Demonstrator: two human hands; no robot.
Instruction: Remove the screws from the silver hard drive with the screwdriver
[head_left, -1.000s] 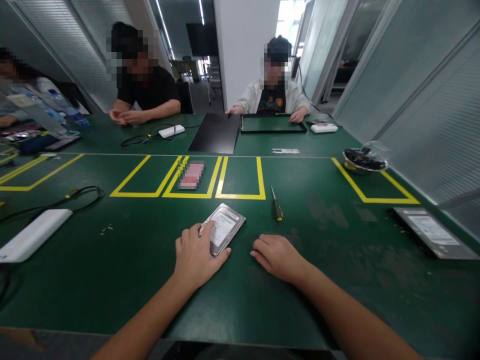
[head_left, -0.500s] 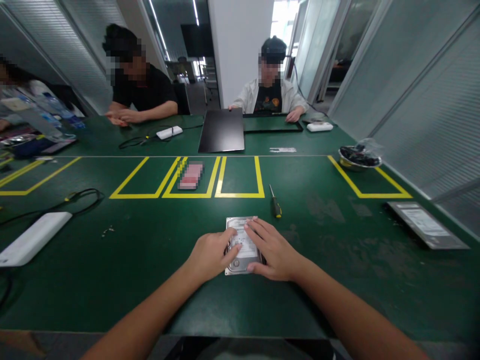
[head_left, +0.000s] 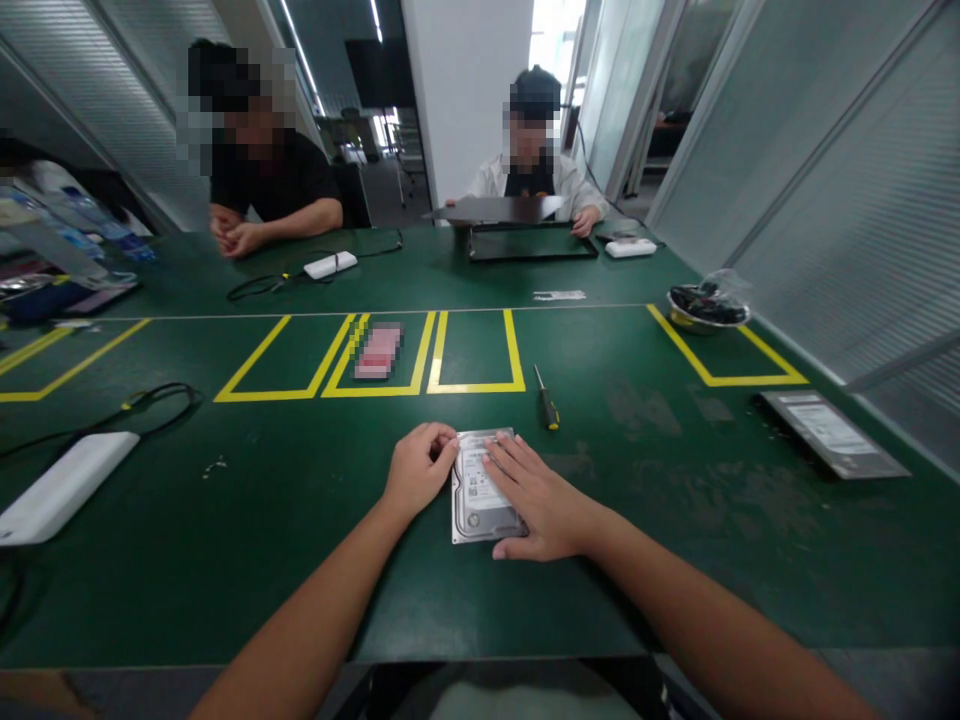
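A silver hard drive (head_left: pixel 474 500) with a white label lies flat on the green table in front of me. My right hand (head_left: pixel 536 495) rests across its right side, fingers stretched out and thumb spread towards the near edge. At the drive's upper left corner, my left hand (head_left: pixel 426 465) is closed in a pinch, thumb against the curled fingers. What sits between those fingertips, if anything, is too small to tell. Beyond the drive lies a screwdriver (head_left: pixel 551 412) with a black and yellow handle.
A larger silver-grey drive-like unit (head_left: pixel 832 432) lies at right, near a bowl of black parts (head_left: pixel 709 308). Yellow tape (head_left: pixel 476 387) marks rectangles; a pink phone-like object (head_left: pixel 379 350) lies in one. Small bits (head_left: pixel 215 466) and a white power bank (head_left: pixel 67 485) are left. Co-workers sit opposite.
My left hand has drawn back from the drive's face to its upper left corner and its fingers have closed. My right hand stays on the drive. A co-worker opposite has tilted up a dark panel.
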